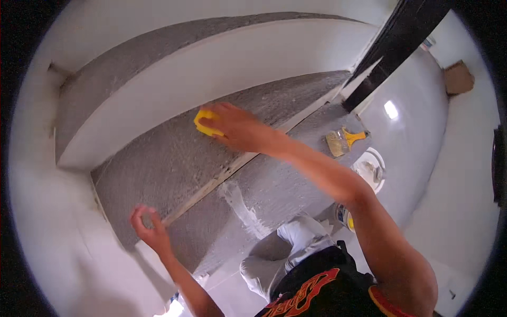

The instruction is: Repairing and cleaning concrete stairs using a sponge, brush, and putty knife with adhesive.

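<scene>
Yellow scraper (205, 121) is lying flat on the rough grey step (158, 158), and we are pressing it down with our right hand (237, 127), fingers closed over its top. Our left hand (148, 224) is resting loosely curled and empty on the step's front edge. White filler (240, 203) is smearing the riser below. Leaning this far, we are risking a slip, or knocking the paintbrush (343, 140) off beside us.

Rough grey concrete stair treads (174, 158) carried my work; a yellow-handled paintbrush (344, 140) lay on the lower step (274, 185), and a round white bucket (372, 168) stood on the glossy grey floor (412, 137).
</scene>
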The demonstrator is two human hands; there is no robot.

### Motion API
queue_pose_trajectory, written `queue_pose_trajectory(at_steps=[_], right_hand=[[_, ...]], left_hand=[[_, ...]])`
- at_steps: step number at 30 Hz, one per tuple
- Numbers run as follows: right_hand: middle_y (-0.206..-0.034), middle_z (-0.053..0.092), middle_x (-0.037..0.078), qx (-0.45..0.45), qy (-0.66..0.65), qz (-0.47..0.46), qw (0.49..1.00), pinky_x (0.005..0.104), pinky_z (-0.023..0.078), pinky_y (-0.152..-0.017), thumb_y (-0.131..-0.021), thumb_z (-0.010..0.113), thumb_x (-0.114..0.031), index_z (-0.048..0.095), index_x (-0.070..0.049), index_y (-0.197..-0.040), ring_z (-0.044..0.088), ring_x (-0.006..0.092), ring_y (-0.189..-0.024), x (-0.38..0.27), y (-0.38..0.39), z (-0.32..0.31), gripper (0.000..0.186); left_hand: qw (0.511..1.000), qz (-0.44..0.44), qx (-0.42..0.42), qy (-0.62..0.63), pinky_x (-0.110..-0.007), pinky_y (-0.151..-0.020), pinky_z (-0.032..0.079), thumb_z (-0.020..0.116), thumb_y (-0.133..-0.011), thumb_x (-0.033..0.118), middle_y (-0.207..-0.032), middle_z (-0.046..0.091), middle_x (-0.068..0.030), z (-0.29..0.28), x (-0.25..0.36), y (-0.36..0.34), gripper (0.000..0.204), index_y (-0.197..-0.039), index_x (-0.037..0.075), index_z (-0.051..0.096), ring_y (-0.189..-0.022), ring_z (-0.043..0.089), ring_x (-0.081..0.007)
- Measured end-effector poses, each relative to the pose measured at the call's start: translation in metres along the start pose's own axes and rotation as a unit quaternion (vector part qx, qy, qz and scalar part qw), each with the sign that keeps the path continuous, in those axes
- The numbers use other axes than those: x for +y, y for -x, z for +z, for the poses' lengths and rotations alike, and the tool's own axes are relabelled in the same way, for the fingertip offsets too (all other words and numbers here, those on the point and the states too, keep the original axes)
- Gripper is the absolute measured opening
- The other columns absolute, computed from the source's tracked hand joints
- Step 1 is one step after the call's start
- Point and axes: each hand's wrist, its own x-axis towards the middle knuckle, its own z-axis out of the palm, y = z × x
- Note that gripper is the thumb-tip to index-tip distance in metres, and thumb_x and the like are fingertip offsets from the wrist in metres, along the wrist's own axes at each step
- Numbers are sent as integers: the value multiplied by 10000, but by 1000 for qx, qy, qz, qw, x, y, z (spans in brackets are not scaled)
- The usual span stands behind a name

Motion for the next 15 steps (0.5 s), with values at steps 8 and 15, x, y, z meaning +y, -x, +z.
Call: queue_pose_trajectory(at_steps=[8, 15], right_hand=[[-1161, 514, 119, -67, 173, 161, 969, 354, 378, -954, -671, 525, 36, 545, -102, -1124, 450, 289, -1105, 122, 120, -126, 474], [-1127, 538, 141, 85, 190, 207, 956, 387, 386, -927, -682, 513, 42, 558, -91, -1097, 478, 281, -1071, 117, 115, -152, 439]], left_hand=[[987, 6, -66, -146, -463, -990, 243, 536, -843, 390, -1236, 407, -205, 28, -54, -56, 497, -1136, -6, 466, -1200, 322, -335], [970, 74, -63, -222, -485, -992, 233, 500, -836, 476, -1256, 373, -233, 39, -70, -57, 621, -1209, -11, 406, -1209, 303, -359]])
